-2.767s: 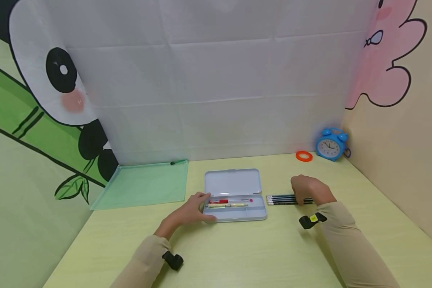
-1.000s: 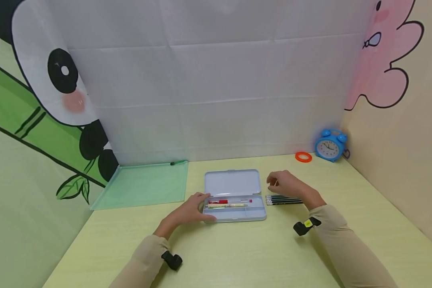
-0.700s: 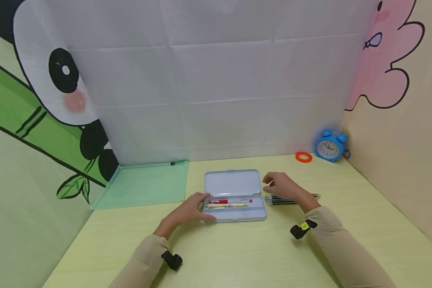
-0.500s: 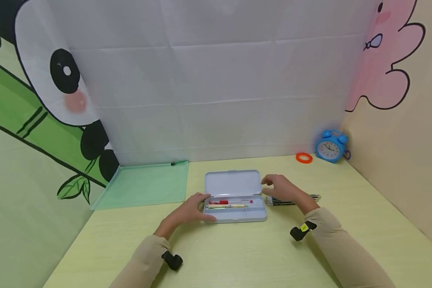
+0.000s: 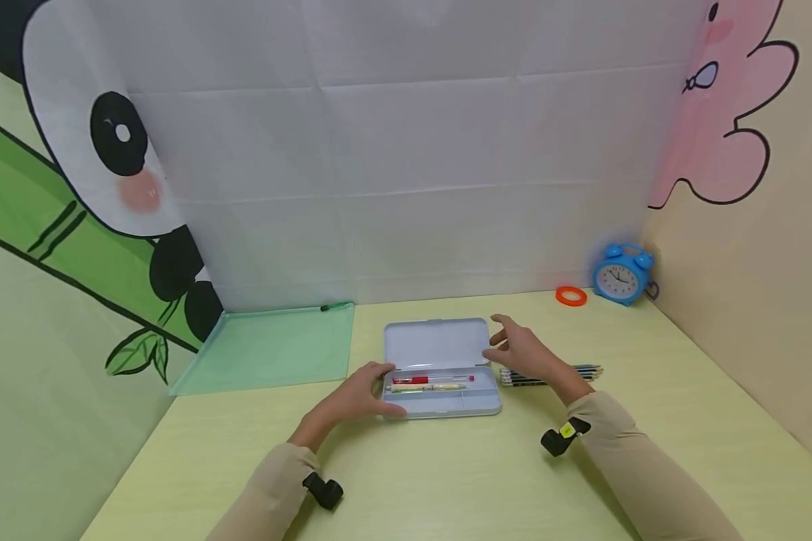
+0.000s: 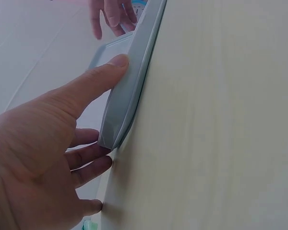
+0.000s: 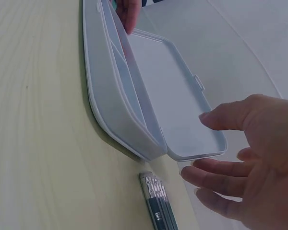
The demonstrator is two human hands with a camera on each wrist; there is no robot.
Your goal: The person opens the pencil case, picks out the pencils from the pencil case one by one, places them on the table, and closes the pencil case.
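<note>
A pale blue-grey pencil case [image 5: 483, 406] lies with its lid [image 5: 436, 342] folded back on the table. In its tray are a red pen [image 5: 416, 379] and a pale yellow pen [image 5: 428, 388]. My left hand [image 5: 359, 394] holds the case's left end, thumb along the front wall and fingers behind the corner. My right hand [image 5: 528, 355] hovers at the lid's right edge, fingers spread; its thumb [image 7: 225, 115] overlaps the lid in the right wrist view. Below that hand lies a row of dark pencils [image 5: 514, 377], partly hidden by it.
A green mesh zip pouch [image 5: 284, 346] lies at the back left of the table. Toward the back right are an orange-red ring [image 5: 571, 296] and a blue alarm clock [image 5: 617, 278]. A white cloth [image 5: 406, 188] hangs behind the table.
My right hand has left the pencils and moved left to the lid's right edge, its fingers spreading. The left hand stays on the case, which has not moved.
</note>
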